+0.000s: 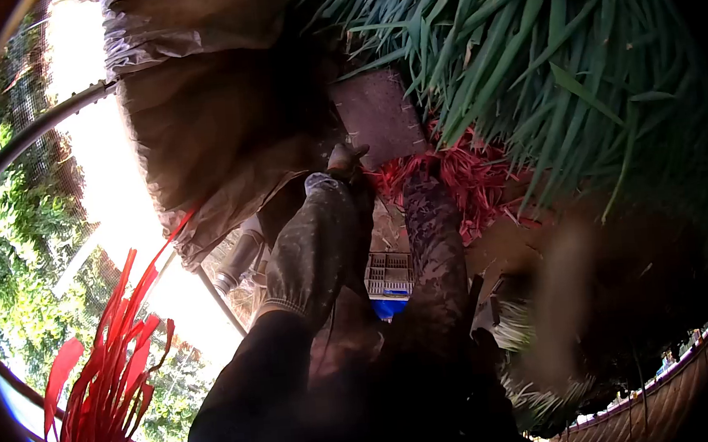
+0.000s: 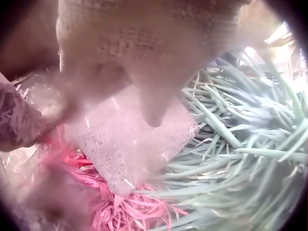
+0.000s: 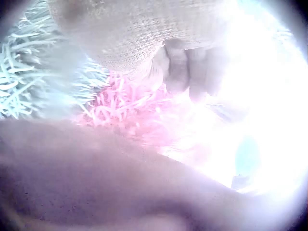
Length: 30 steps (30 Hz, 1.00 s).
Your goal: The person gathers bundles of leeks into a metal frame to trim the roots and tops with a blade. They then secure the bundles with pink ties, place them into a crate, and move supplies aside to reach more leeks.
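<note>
In the head view my gloved left hand [image 1: 344, 159] is beside the near edge of a dull pinkish board [image 1: 379, 115], with a digit sticking out. The left wrist view shows this hand [image 2: 144, 62] blurred above the patterned board [image 2: 130, 144], one finger extended downward. My right hand is hard to make out in the head view, at the end of a camouflage sleeve [image 1: 434, 231] by red strips [image 1: 479, 170]. Up close, the gloved right hand [image 3: 168, 53] has bent fingers above the strips [image 3: 125, 103]; glare hides whether it holds anything.
Long green leaves [image 1: 523, 50] are heaped at upper right. A brown sheet or sack [image 1: 206, 133] hangs at left, near a curved pipe [image 1: 31, 138]. More red strips [image 1: 109, 390] hang at lower left. Low in the middle are a pale crate [image 1: 389, 272] and something blue [image 1: 389, 308].
</note>
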Each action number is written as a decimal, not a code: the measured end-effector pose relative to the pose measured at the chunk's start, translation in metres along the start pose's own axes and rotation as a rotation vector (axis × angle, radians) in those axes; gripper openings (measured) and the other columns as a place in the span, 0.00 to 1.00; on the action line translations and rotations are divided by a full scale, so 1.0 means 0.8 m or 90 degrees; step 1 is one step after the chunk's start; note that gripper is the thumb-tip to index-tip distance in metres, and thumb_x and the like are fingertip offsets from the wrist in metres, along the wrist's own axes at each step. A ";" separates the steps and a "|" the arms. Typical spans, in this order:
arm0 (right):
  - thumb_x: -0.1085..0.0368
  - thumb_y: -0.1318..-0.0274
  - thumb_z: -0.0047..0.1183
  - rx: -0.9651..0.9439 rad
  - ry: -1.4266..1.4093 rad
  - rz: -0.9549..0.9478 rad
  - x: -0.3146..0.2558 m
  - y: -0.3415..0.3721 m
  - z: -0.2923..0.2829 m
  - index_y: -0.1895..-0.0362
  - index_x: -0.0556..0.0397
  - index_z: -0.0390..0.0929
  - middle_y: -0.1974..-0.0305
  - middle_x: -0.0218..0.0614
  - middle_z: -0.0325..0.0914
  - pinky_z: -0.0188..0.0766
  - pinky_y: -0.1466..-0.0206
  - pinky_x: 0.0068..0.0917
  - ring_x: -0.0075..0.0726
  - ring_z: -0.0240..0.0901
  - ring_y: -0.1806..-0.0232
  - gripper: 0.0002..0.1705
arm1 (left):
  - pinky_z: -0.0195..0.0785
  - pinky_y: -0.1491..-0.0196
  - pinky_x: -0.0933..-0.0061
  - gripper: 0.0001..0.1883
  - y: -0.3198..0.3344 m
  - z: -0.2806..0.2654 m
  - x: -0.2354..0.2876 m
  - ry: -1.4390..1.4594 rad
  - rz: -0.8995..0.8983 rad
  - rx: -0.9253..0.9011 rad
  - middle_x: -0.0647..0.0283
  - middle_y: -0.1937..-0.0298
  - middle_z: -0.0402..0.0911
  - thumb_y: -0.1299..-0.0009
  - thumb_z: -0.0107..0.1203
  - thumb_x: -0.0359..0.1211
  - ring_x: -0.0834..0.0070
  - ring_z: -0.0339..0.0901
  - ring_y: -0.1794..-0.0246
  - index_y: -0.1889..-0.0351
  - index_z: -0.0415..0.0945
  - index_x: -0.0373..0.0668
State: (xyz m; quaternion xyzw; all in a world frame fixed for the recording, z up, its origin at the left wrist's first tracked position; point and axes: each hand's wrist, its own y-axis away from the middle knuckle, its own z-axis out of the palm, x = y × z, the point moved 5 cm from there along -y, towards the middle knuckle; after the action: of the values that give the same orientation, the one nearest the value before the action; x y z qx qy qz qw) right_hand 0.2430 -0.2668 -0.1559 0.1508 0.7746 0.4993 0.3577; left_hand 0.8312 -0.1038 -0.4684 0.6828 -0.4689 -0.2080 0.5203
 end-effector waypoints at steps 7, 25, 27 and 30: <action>0.59 0.36 0.57 -0.019 0.173 0.241 0.026 -0.002 0.082 0.52 0.48 0.80 0.60 0.26 0.80 0.75 0.60 0.26 0.36 0.81 0.60 0.11 | 0.74 0.42 0.64 0.31 -0.173 0.048 -0.038 0.305 0.130 0.029 0.56 0.46 0.82 0.40 0.72 0.33 0.63 0.80 0.48 0.41 0.73 0.30; 0.59 0.36 0.57 -0.041 0.219 0.272 0.004 0.034 0.091 0.54 0.48 0.81 0.62 0.26 0.80 0.75 0.60 0.26 0.36 0.81 0.61 0.10 | 0.75 0.63 0.65 0.19 -0.196 -0.180 0.003 0.191 0.277 0.243 0.58 0.58 0.81 0.32 0.59 0.31 0.68 0.79 0.65 0.43 0.73 0.40; 0.59 0.36 0.57 -0.046 0.221 0.273 0.004 0.034 0.095 0.54 0.48 0.81 0.63 0.26 0.80 0.75 0.60 0.26 0.36 0.81 0.61 0.10 | 0.74 0.59 0.65 0.17 -0.259 -0.207 -0.083 -0.123 0.268 0.213 0.56 0.56 0.80 0.31 0.57 0.34 0.65 0.79 0.61 0.45 0.74 0.41; 0.59 0.37 0.58 -0.065 0.226 0.265 0.006 0.029 0.104 0.55 0.48 0.81 0.63 0.26 0.80 0.75 0.60 0.26 0.36 0.81 0.61 0.10 | 0.72 0.61 0.65 0.13 -0.227 -0.213 -0.136 -0.022 0.258 0.130 0.57 0.60 0.80 0.32 0.59 0.35 0.66 0.77 0.64 0.52 0.77 0.42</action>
State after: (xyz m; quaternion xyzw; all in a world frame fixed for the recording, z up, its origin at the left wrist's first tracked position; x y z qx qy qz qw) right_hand 0.2957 -0.1982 -0.1577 0.1984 0.7516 0.6188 0.1133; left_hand 0.9879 0.0809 -0.5917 0.6203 -0.6238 -0.0626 0.4714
